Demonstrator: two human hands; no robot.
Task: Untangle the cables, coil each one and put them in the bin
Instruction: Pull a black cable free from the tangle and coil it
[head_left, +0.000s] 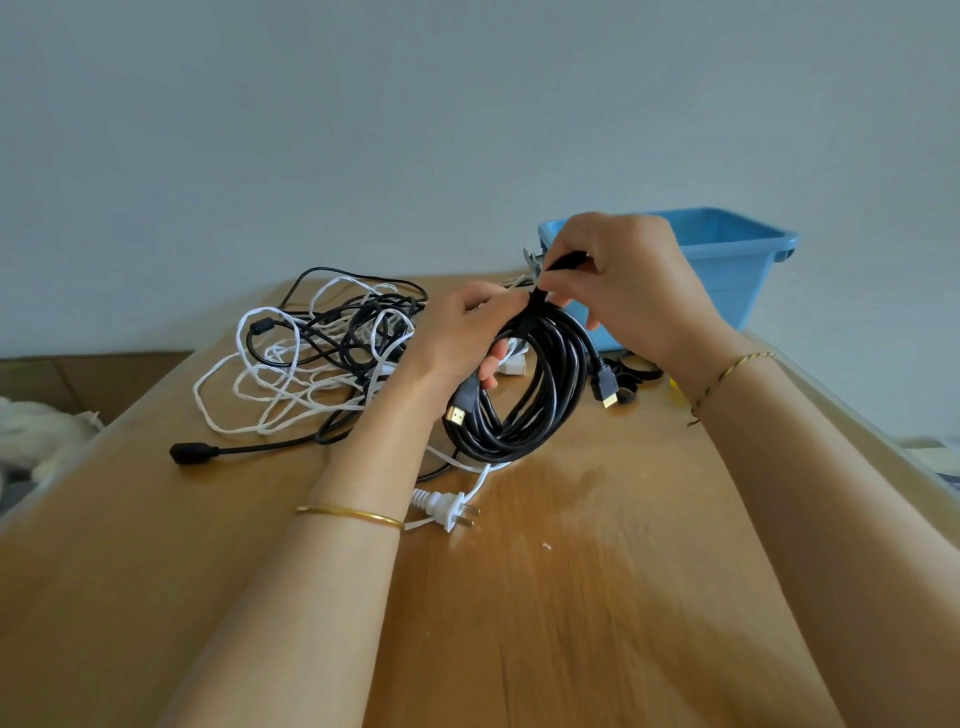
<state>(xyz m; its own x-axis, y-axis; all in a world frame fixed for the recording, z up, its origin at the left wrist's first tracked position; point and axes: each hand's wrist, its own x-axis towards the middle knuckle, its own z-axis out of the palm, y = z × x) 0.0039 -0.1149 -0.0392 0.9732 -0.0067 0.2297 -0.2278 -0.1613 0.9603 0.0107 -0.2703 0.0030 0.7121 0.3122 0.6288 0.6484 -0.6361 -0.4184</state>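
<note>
At frame centre, the left hand (457, 332) grips the coiled black cable (540, 395) above the table (597, 597); the right hand (628, 280) pinches a black strap (563, 261) at its top. The blue bin (727, 275) stands upper right, with tangled cables (311, 353) at left.

No readable writing

Nothing legible is showing on the black coiled cable (563, 364), the blue bin (737, 280) or the wooden table (597, 597): no labels, brands, numbers.
</note>
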